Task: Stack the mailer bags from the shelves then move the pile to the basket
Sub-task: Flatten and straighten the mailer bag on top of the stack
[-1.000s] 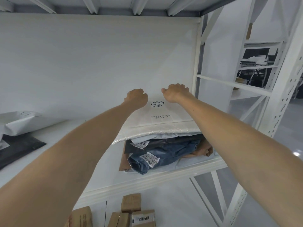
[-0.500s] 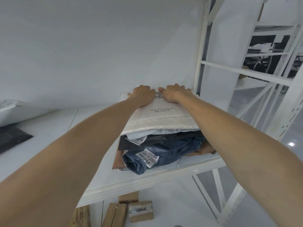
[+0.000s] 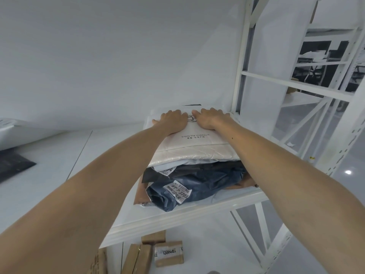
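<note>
A pile of mailer bags lies at the right end of the white shelf (image 3: pixel 177 218). On top is a white padded mailer (image 3: pixel 199 147) printed "Enjoy the outdoors". Under it lie a dark blue bag (image 3: pixel 205 186) with a white label, a black one and a brown one (image 3: pixel 141 192). My left hand (image 3: pixel 172 120) and my right hand (image 3: pixel 210 118) rest flat side by side on the far part of the white mailer, fingers spread and pressing down.
A black bag (image 3: pixel 13 167) and a white bag (image 3: pixel 21 133) lie at the shelf's left end. Cardboard boxes (image 3: pixel 167 253) sit on the floor below. White rack uprights (image 3: pixel 240 62) stand just right of the pile, with more shelving beyond.
Both hands went from curled at the mailer's far edge to flat on its top, and the white mailer now lies level on the pile. The view has dropped closer.
</note>
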